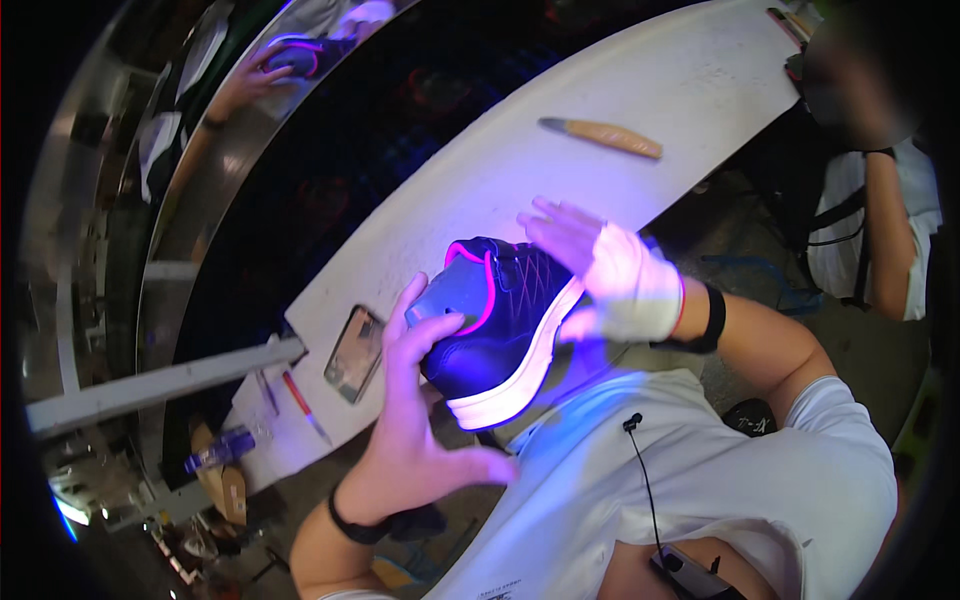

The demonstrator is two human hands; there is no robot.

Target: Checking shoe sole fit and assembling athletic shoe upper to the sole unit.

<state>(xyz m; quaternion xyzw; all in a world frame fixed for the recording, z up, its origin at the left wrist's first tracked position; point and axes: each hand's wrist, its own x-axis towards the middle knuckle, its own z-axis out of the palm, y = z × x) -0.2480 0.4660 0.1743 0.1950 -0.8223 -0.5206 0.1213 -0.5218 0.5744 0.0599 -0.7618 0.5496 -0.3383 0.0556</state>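
A black lace-up shoe [500,325] with pink collar trim and a thick white sole is held up under violet light, over the near edge of the white table. A smooth blue-grey form [450,295] fills its opening. My left hand [410,400] grips the heel end, fingers on the form and around the back, with the thumb stretched away. At the toe end is my right hand [610,270], its palm wrapped in white, fingers extended and slightly blurred. It hides the toe; whether it touches the shoe is hard to tell.
On the curved white table [480,185] lie a wooden-handled tool [605,137], a phone [353,352] and a red pen [304,405]. A purple-lit bottle [222,450] rests by the left corner. A metal bar [165,385] reaches the table's edge. Another person [880,225] is at the right.
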